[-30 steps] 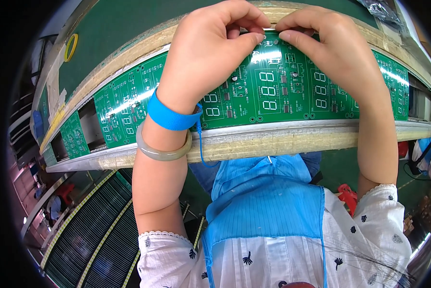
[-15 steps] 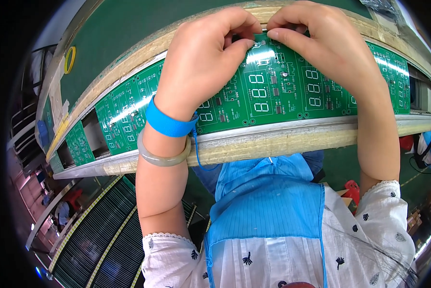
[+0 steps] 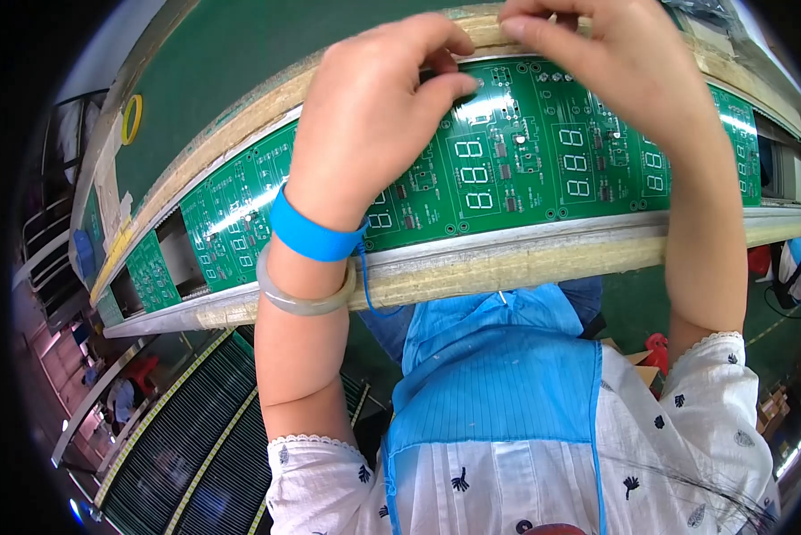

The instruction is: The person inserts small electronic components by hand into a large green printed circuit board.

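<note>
A green circuit board panel [image 3: 525, 192] with white digit outlines lies in a rail-edged track in front of me. At its far edge is my left hand [image 3: 378, 107], thumb resting by the board and forefinger apart from it, with no held thing visible. It wears a blue wrist strap [image 3: 316, 227] with a cord, and a pale bangle [image 3: 304, 299]. My right hand [image 3: 601, 62] is raised over the far rail, its thumb and forefinger close together in a pinch. Whatever may lie between those fingertips is too small to make out. Small parts [image 3: 556, 78] stand on the board near it.
Pale wooden rails [image 3: 525, 270] border the track on the near and far sides. More green boards [image 3: 231, 223] lie along it to the left. A yellow tape ring [image 3: 131, 119] sits on the green surface at far left. Black slotted racks [image 3: 182, 437] stand below left.
My right hand has lifted up and away from the board's far edge, uncovering small parts there. The left forefinger and thumb have spread apart. The board has shifted slightly left in view.
</note>
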The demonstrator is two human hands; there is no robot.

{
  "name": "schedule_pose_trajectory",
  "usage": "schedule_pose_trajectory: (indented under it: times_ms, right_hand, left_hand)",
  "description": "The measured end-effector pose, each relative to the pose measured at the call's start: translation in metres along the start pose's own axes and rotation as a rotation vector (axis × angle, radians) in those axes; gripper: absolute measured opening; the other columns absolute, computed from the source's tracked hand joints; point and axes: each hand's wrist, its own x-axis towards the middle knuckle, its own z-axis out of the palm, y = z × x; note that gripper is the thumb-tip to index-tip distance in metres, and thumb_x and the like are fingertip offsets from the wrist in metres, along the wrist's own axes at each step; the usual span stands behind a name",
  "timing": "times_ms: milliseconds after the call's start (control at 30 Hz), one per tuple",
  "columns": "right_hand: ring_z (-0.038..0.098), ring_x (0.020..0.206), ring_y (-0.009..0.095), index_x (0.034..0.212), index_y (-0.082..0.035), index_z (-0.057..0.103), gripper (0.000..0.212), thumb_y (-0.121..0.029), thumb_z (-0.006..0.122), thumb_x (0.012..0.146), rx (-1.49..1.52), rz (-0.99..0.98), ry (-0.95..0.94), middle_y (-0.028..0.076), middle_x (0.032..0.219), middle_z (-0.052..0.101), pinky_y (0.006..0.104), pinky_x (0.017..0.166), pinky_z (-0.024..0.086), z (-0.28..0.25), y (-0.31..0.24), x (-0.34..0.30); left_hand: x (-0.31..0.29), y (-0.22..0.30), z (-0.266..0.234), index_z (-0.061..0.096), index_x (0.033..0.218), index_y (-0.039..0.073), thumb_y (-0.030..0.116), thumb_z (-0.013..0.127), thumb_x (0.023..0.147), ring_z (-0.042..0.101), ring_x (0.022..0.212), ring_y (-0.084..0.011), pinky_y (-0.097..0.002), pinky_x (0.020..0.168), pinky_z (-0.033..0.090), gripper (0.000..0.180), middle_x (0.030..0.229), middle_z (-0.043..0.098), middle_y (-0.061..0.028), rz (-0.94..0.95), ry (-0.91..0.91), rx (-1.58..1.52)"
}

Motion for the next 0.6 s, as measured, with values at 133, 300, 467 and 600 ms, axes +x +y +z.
schedule_pose_trajectory:
  times_ms: [133,300,467,600]
  right_hand:
    - [0.070,0.082,0.022,0.100,0.003,0.072,0.022,-0.017,0.073,0.091,-0.117,-0.301,0.153,0.012,0.101,0.076,0.0332,0.075,0.055,-0.005,0.089,0.020]
    - [0.071,0.075,0.031,0.098,0.002,0.077,0.020,-0.014,0.067,0.091,-0.443,-0.318,0.169,0.019,0.087,0.074,0.0401,0.074,0.057,-0.017,0.026,0.068]
    - [0.070,0.097,0.030,0.103,-0.005,0.079,0.021,-0.014,0.066,0.089,-0.493,-0.227,-0.229,0.015,0.100,0.076,0.0462,0.089,0.053,-0.045,0.027,0.111]
    - [0.064,0.113,0.030,0.102,-0.011,0.080,0.022,-0.021,0.071,0.084,-0.965,-0.263,0.110,0.010,0.109,0.076,0.0529,0.093,0.046,-0.008,0.054,0.119]
  left_hand:
    - [0.025,0.026,-0.013,0.071,0.094,-0.002,0.001,0.072,0.085,0.061,0.067,-0.0147,-0.0278,0.064,0.050,0.009,0.078,0.067,-0.0111,-0.163,0.079,0.064]
    - [0.069,0.014,-0.029,0.074,0.096,-0.003,0.006,0.070,0.086,0.069,0.074,-0.0299,-0.0375,0.072,0.055,0.014,0.086,0.071,-0.0197,-0.002,0.191,0.298]
    - [0.126,-0.020,-0.010,0.076,0.098,-0.002,0.007,0.066,0.086,0.069,0.088,-0.0422,-0.0456,0.082,0.056,0.018,0.091,0.072,-0.0243,0.105,0.130,0.432]
    - [0.142,-0.011,-0.005,0.078,0.092,0.000,0.010,0.068,0.084,0.070,0.088,-0.0414,-0.0460,0.084,0.055,0.016,0.089,0.072,-0.0230,0.091,-0.064,0.618]
